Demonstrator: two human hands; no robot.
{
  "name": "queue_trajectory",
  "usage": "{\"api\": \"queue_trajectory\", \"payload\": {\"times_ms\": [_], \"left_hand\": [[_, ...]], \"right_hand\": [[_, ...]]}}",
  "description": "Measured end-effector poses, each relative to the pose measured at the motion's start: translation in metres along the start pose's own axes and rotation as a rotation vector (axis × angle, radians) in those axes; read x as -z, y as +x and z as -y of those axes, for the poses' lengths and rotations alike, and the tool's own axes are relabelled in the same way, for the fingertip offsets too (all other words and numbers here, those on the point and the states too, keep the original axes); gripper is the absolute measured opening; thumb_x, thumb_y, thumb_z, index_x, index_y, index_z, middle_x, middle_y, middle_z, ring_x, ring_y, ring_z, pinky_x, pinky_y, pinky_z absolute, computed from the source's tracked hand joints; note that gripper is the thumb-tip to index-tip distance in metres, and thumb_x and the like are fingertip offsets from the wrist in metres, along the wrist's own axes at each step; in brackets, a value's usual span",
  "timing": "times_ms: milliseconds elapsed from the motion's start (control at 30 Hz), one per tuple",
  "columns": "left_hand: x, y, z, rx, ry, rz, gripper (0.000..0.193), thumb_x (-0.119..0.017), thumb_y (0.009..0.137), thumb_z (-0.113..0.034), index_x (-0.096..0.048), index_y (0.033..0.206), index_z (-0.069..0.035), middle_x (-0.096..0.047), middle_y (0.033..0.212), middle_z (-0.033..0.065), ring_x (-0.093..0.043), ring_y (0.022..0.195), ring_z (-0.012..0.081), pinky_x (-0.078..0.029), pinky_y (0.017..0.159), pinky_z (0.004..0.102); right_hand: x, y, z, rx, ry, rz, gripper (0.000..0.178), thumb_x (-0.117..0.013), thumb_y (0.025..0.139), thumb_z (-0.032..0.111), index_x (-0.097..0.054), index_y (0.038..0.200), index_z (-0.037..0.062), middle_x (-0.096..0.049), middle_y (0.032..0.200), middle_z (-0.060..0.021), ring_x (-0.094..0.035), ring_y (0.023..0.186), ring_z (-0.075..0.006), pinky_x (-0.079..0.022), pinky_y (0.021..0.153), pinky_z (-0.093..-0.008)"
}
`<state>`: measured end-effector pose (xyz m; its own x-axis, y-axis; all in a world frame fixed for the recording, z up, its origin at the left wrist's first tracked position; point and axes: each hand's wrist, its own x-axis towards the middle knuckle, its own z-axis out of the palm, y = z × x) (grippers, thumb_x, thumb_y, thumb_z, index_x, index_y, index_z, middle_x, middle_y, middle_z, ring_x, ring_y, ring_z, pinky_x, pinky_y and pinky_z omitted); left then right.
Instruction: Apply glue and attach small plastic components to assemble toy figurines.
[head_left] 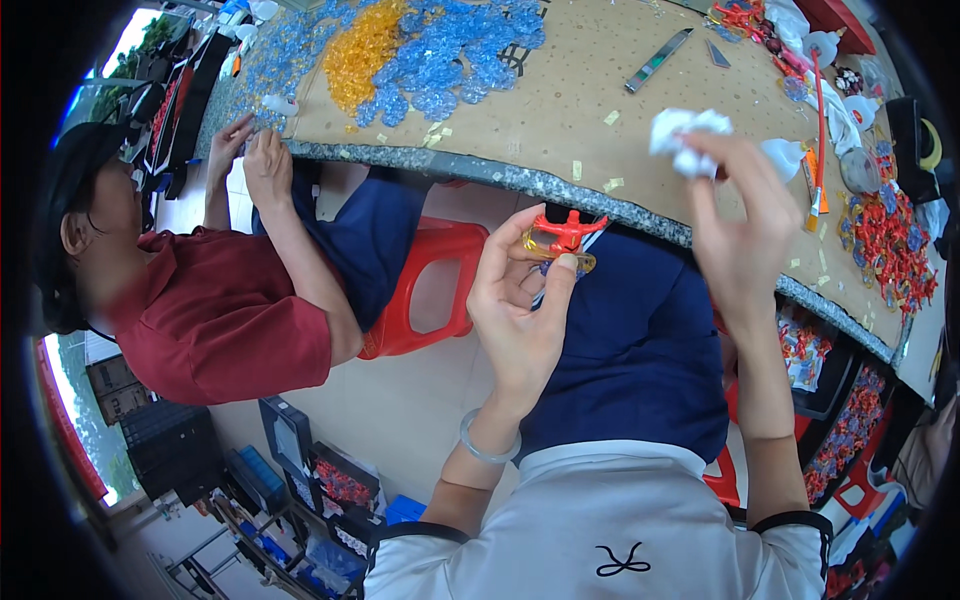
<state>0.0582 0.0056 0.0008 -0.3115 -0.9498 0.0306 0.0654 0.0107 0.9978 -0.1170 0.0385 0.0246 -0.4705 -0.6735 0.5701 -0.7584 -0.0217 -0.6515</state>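
Observation:
Between the thumb and fingers of my left hand [525, 305] is a small red toy figure [568, 232] with its arms spread. It stands on a clear yellowish base, held just off the table's near edge. My right hand [745, 210] is raised over the table edge to the right, fingers pinched on a crumpled white tissue [688, 138]. The tissue and the figure are well apart.
Blue clear pieces [450, 60] and orange ones [360, 60] lie heaped on the table [560, 110]. A cutter knife [660, 60] lies farther back. Red figures [890, 250] pile up at right, near a brush [815, 190]. A co-worker in a maroon shirt [240, 330] sits left.

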Motion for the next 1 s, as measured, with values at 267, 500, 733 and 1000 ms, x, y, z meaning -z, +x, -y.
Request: {"api": "queue_trajectory", "payload": {"times_ms": [267,500,733,1000], "left_hand": [[-0.011,0.000,-0.002,-0.126,0.186,0.001,0.043,-0.059,0.081,0.013,-0.051,0.124,0.006,-0.063,0.105,0.0130,-0.063,0.098,0.0154,-0.052,0.087,0.0266],[-0.008,-0.004,-0.009,0.072,-0.086,0.068,0.042,-0.059,0.084,0.011,-0.050,0.125,0.007,-0.060,0.103,0.0105,-0.062,0.095,0.0151,-0.053,0.085,0.0272],[-0.004,0.002,-0.016,0.143,-0.149,0.054,0.042,-0.058,0.085,0.011,-0.049,0.126,0.007,-0.060,0.099,0.0103,-0.063,0.093,0.0143,-0.054,0.084,0.0279],[-0.008,-0.004,-0.007,0.095,-0.065,0.080,0.042,-0.060,0.083,0.011,-0.053,0.124,0.005,-0.059,0.101,0.0093,-0.062,0.092,0.0123,-0.055,0.082,0.0267]], "right_hand": [[-0.011,-0.039,0.021,0.217,0.264,0.313,0.040,-0.061,0.061,-0.013,-0.067,0.100,-0.0024,-0.058,0.088,-0.0130,-0.058,0.076,-0.0290,-0.049,0.066,-0.0353],[-0.001,-0.031,0.005,0.439,0.228,0.293,0.035,-0.063,0.055,-0.006,-0.064,0.089,-0.0064,-0.057,0.086,-0.0134,-0.058,0.076,-0.0286,-0.049,0.063,-0.0371],[0.011,-0.009,0.000,0.191,-0.213,0.045,0.045,-0.054,0.065,-0.016,-0.069,0.103,0.0017,-0.061,0.096,-0.0116,-0.061,0.086,-0.0299,-0.050,0.072,-0.0339],[0.011,-0.016,0.005,-0.117,0.243,0.305,0.020,-0.065,0.078,-0.001,-0.070,0.097,-0.0012,-0.067,0.091,-0.0149,-0.062,0.085,-0.0260,-0.049,0.079,-0.0344]]}}
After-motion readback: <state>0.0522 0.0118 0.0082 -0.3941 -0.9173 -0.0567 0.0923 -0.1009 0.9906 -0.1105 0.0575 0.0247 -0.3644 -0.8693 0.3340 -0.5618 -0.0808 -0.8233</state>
